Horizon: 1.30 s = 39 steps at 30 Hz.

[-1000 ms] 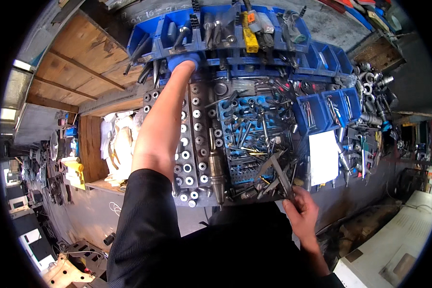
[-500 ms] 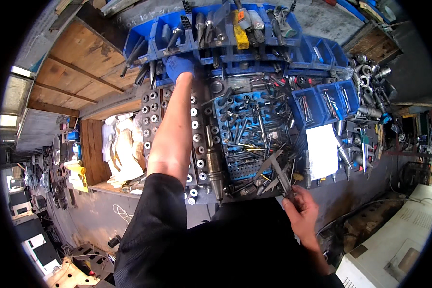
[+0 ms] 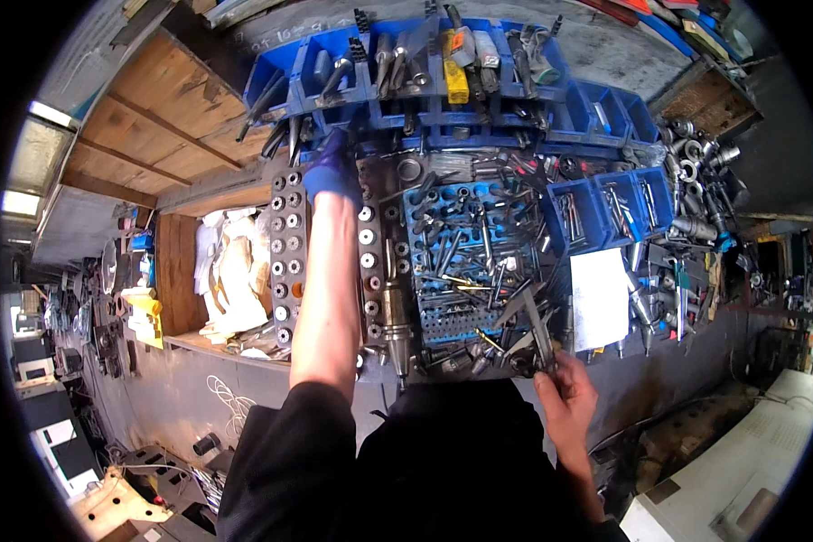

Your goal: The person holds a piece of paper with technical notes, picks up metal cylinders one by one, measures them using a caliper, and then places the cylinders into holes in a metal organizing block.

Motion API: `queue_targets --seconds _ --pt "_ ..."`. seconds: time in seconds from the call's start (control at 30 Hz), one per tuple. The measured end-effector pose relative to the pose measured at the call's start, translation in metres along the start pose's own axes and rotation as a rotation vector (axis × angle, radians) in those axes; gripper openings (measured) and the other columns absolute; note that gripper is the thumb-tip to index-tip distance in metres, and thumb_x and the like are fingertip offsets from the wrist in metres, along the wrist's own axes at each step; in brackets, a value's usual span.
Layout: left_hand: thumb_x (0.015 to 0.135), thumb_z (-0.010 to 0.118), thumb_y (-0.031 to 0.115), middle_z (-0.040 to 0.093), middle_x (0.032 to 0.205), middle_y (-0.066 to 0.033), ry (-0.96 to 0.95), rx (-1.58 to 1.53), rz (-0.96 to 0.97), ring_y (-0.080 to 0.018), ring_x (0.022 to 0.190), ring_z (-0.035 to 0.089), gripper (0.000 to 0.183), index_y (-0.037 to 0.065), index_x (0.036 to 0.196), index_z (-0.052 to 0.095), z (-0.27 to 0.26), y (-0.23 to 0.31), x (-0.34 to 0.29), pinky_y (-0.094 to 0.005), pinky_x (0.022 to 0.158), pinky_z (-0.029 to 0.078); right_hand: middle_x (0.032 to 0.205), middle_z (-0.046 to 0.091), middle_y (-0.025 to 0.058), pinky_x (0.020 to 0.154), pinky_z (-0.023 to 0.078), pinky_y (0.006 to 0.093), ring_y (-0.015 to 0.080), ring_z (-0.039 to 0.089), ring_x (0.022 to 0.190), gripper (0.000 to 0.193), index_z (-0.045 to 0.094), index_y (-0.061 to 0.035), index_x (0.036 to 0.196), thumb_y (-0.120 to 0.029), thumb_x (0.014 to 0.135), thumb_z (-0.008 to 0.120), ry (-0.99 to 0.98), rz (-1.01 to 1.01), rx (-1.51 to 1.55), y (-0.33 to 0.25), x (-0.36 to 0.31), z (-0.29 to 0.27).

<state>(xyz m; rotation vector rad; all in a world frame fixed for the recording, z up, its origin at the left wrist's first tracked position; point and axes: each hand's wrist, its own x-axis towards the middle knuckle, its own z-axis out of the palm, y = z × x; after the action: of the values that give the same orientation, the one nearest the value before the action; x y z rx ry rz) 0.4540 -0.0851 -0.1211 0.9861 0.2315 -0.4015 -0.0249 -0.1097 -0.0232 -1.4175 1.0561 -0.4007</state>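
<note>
My left hand (image 3: 334,170), in a blue glove, is in front of a lower blue bin (image 3: 345,117), above the rows of collets. Its fingers are dark and smeared by motion, so I cannot make out whether they hold anything. My bare right hand (image 3: 566,399) is closed around the lower end of a metal caliper (image 3: 539,327), whose jaws point up and left over the bench. Silvery collets (image 3: 292,220) stand in a holed rack beside my left forearm. Close to that forearm lies a long tool holder (image 3: 396,316).
A blue tool tray (image 3: 427,237) full of drill bits and cutters fills the middle. At the right are small blue bins (image 3: 574,217), a white paper sheet (image 3: 598,298) and piled metal holders (image 3: 693,172). A wooden box (image 3: 179,271) with pale cloths stands left.
My left hand has drawn back a little from the lower blue bin, toward me. My right hand keeps its hold on the caliper, which has tilted slightly more upright. The view has shifted slightly.
</note>
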Motion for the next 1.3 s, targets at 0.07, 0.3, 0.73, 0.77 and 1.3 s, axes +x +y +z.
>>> queue_targets --seconds 0.07,0.3,0.73,0.77,1.3 --pt "0.095 0.064 0.013 0.068 0.104 -0.0068 -0.183 0.213 0.287 -0.0146 0.087 0.064 0.030 0.001 0.122 0.062 -0.034 0.009 -0.024 -0.0238 0.073 0.054 0.097 0.066 0.0056 0.073 0.046 0.0208 0.0074 0.059 0.084 0.040 0.053 0.0070 0.125 -0.002 0.089 0.069 -0.048 -0.014 0.013 -0.002 0.007 0.002" --pt "0.090 0.063 0.005 0.064 0.115 -0.0139 -0.336 -0.355 -0.343 -0.0173 0.089 0.064 0.045 -0.001 0.134 0.052 -0.092 0.051 -0.192 -0.0219 0.066 0.059 0.098 0.066 0.0069 0.075 0.047 0.0209 0.0079 0.060 0.085 0.041 0.052 0.0077 0.125 -0.003 0.089 0.068 -0.133 -0.054 -0.018 -0.012 0.017 0.014" --pt "0.075 0.077 0.001 0.069 0.107 -0.0107 -0.568 0.186 -0.117 -0.0150 0.098 0.064 0.071 -0.008 0.139 0.047 -0.086 0.098 -0.294 -0.0289 0.086 0.052 0.104 0.066 0.0095 0.079 0.048 0.0211 0.0101 0.061 0.091 0.040 0.051 0.0098 0.128 0.005 0.089 0.062 -0.218 -0.046 -0.042 -0.025 0.008 0.028" --pt "0.076 0.076 -0.001 0.068 0.109 -0.0096 -0.579 0.188 -0.109 -0.0126 0.097 0.063 0.070 -0.006 0.140 0.047 -0.089 0.099 -0.296 -0.0269 0.084 0.051 0.104 0.066 0.0095 0.080 0.048 0.0211 0.0102 0.061 0.091 0.040 0.051 0.0099 0.128 0.006 0.089 0.062 -0.222 -0.041 -0.047 -0.025 0.006 0.029" --pt "0.067 0.088 0.002 0.063 0.099 -0.0010 -0.456 0.271 -0.100 -0.0076 0.088 0.060 0.065 0.003 0.124 0.056 -0.087 0.104 -0.301 -0.0249 0.079 0.051 0.107 0.065 0.0111 0.079 0.048 0.0211 0.0102 0.061 0.092 0.040 0.048 0.0100 0.129 0.010 0.090 0.059 -0.224 -0.059 -0.004 -0.019 -0.001 0.029"
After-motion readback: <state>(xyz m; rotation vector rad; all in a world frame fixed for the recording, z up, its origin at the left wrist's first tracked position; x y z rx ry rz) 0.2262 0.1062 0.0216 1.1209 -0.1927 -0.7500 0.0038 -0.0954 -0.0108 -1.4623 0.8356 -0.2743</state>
